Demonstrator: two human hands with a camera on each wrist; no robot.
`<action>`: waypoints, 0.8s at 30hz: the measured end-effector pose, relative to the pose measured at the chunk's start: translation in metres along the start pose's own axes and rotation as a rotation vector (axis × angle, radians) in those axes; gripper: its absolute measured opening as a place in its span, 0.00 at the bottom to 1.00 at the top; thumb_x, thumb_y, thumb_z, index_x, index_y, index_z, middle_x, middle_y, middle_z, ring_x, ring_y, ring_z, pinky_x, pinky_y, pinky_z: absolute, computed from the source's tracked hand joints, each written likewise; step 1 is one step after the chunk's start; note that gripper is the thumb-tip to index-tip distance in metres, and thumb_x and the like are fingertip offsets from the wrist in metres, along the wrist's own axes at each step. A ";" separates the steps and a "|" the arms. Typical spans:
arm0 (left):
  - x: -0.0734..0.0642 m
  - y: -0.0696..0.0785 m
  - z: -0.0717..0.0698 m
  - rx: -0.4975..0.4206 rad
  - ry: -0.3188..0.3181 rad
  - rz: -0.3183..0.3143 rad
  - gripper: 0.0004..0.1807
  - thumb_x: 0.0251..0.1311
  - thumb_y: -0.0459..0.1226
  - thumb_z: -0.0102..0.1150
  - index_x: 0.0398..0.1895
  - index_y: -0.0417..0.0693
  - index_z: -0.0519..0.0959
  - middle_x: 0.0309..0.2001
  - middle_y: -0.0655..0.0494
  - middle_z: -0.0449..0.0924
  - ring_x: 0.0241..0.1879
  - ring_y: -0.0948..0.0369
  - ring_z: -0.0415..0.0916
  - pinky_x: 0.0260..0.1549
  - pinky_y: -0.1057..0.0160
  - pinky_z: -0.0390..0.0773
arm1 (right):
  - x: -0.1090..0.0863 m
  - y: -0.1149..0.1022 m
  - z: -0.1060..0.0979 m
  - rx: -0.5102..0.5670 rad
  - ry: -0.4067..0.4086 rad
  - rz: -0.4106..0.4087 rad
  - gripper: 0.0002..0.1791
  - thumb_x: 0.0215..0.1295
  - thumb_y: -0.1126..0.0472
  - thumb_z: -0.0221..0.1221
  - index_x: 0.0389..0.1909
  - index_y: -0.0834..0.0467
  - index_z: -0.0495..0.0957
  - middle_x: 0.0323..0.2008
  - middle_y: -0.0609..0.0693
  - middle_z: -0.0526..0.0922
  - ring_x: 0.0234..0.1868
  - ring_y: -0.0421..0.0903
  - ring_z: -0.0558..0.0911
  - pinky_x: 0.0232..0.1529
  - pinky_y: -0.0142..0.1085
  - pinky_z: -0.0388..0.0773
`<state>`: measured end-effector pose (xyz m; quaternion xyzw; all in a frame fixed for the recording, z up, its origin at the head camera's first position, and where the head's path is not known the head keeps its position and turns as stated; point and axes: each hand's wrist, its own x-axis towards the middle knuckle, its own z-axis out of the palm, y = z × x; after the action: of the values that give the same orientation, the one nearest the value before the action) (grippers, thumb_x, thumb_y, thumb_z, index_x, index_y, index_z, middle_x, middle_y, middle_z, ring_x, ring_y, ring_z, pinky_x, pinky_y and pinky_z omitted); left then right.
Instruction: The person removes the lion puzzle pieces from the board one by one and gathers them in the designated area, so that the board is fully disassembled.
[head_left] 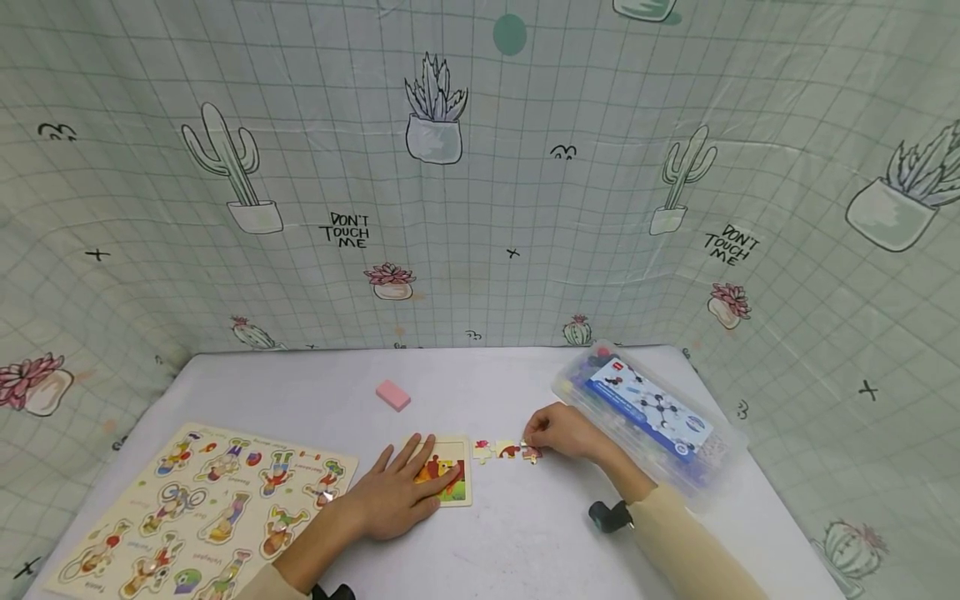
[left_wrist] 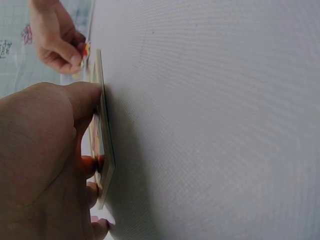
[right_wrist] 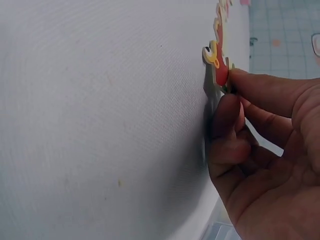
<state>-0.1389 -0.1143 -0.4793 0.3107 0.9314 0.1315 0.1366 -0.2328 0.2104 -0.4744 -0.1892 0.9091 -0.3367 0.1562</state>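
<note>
My left hand (head_left: 397, 493) lies with spread fingers over a small wooden jigsaw puzzle tray (head_left: 463, 495), whose yellow, red and green picture is partly covered. In the left wrist view the thumb presses the tray's edge (left_wrist: 106, 145). To the right of the tray, loose jigsaw pieces (head_left: 482, 450) lie in a short row on the table. My right hand (head_left: 562, 429) is at the row's right end, thumb and fingertips pinching a small jigsaw piece (right_wrist: 230, 80), mostly hidden by them. Right beside those fingertips shows a red and yellow piece (right_wrist: 219, 67).
A large wooden peg puzzle board (head_left: 247, 467) with sports figures lies at the left. Behind the small tray is a pink eraser-like block (head_left: 393, 395). A clear plastic case (head_left: 652, 417) with a blue molecule label stands at the right, close to my right forearm. Patterned cloth (head_left: 480, 208) encloses the table.
</note>
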 end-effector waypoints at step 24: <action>-0.003 0.002 -0.004 -0.003 0.013 0.015 0.27 0.78 0.52 0.39 0.78 0.67 0.60 0.81 0.42 0.43 0.79 0.42 0.37 0.71 0.34 0.47 | 0.003 0.000 0.004 0.163 -0.025 0.113 0.05 0.65 0.67 0.61 0.32 0.60 0.85 0.22 0.48 0.80 0.23 0.41 0.78 0.27 0.35 0.81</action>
<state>-0.1371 -0.1150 -0.4750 0.3166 0.9297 0.1360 0.1301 -0.2343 0.2073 -0.4779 -0.1286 0.8859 -0.3979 0.2010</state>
